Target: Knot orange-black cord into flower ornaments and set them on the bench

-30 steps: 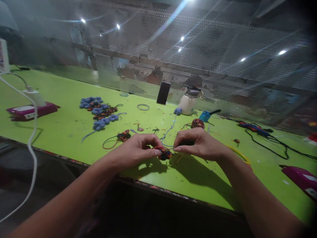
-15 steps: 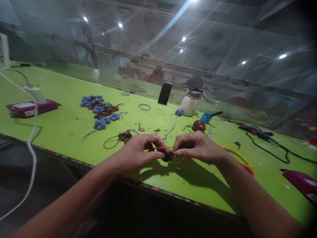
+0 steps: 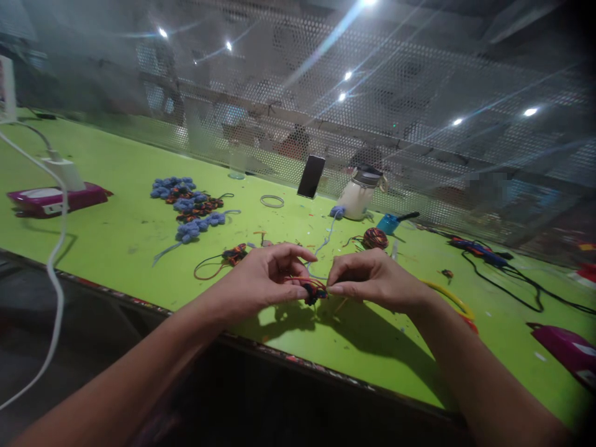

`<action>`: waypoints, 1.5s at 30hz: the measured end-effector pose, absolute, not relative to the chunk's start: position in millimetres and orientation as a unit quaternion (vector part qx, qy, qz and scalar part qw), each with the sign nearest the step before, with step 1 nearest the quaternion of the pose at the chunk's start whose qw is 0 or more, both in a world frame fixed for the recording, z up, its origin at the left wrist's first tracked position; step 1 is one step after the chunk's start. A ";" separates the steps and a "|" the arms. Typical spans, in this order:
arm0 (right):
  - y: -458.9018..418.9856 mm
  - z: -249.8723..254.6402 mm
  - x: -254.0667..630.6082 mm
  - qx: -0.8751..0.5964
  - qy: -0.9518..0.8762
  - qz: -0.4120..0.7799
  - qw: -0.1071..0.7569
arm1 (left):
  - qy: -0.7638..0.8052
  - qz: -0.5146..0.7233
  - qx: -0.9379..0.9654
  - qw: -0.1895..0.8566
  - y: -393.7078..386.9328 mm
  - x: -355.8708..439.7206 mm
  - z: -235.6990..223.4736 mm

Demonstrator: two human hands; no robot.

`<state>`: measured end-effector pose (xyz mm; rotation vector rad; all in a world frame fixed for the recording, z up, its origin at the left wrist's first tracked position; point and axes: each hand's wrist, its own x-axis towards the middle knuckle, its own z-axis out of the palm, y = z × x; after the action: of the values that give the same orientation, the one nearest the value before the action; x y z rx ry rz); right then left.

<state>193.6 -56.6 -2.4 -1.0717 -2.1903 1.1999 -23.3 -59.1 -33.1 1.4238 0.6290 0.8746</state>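
A small dark multicoloured knotted yarn piece [image 3: 316, 293] with red-orange strands is held just above the green table between my hands. My left hand [image 3: 267, 273] grips its left side with the thumb and lower fingers, the index finger lifted away. My right hand [image 3: 370, 278] pinches at its right end, fingertips close together. A similar multicoloured yarn piece [image 3: 234, 253] with a loop lies beyond my left hand. Further off are puffy blue and multicoloured knotted strips [image 3: 195, 226]. A multicoloured yarn ball [image 3: 375, 238] sits behind my right hand.
On the green table [image 3: 139, 273] stand a bottle [image 3: 357, 195], a phone [image 3: 311, 176], a blue pot [image 3: 388, 223] and a clear glass [image 3: 237, 164]. Purple power strips [image 3: 60, 198] lie at both sides. A blue-handled tool with a black cord [image 3: 479, 250] rests right, before a perforated metal screen [image 3: 400, 99].
My left index finger has lifted and stretched out, away from the yarn piece. My right hand keeps its pinch, shifted very slightly. The view has moved a little.
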 end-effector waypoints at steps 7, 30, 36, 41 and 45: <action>-56.0 -3.7 191.2 -0.390 -0.765 0.463 0.219 | 0.259 0.387 0.620 0.631 -58.1 -24.0 -34.8; -59.7 -6.8 189.8 -0.424 -0.725 0.496 0.221 | 0.281 0.438 0.673 0.525 -62.1 -22.6 -36.6; -59.0 -9.1 190.4 -0.422 -0.710 0.516 0.227 | 0.285 0.447 0.685 0.500 -63.6 -22.7 -35.7; -59.1 -10.5 189.6 -0.421 -0.704 0.518 0.241 | 0.274 0.463 0.687 0.488 -63.2 -23.0 -37.3; -59.8 -12.0 187.2 -0.424 -0.693 0.523 0.258 | 0.270 0.475 0.678 0.493 -63.3 -22.8 -37.1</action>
<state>187.2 -59.8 -12.0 -1.1505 -1.8777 1.4187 -22.8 -63.3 -37.1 1.6438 0.6552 1.1516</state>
